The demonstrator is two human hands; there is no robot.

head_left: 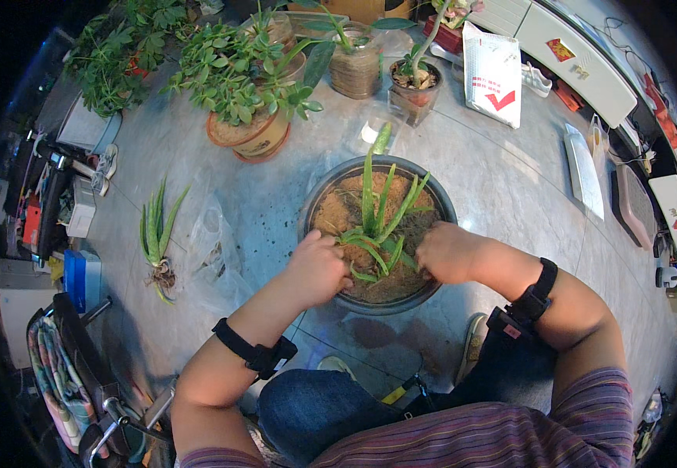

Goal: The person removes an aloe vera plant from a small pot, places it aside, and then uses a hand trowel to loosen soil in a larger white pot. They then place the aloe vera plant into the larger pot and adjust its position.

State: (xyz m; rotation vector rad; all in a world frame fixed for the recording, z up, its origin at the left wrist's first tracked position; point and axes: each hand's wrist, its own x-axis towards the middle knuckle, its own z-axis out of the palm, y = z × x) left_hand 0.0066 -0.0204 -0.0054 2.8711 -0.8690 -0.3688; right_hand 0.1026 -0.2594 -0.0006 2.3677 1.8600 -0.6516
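A round dark pot of brown soil stands on the floor in front of me, with an aloe plant rooted near its middle. My left hand reaches over the pot's left side, fingers curled down beside the lower aloe leaves. Opposite it, my right hand is closed at the pot's right rim, fingertips down by the soil. Whatever either hand may be gripping is hidden behind the fingers. On the left, a second aloe lies on the floor with its roots bare.
A clear plastic bag lies left of the pot. Beyond stand a leafy potted plant, a jar with a plant, a square pot and a white bag. A blue box sits at far left.
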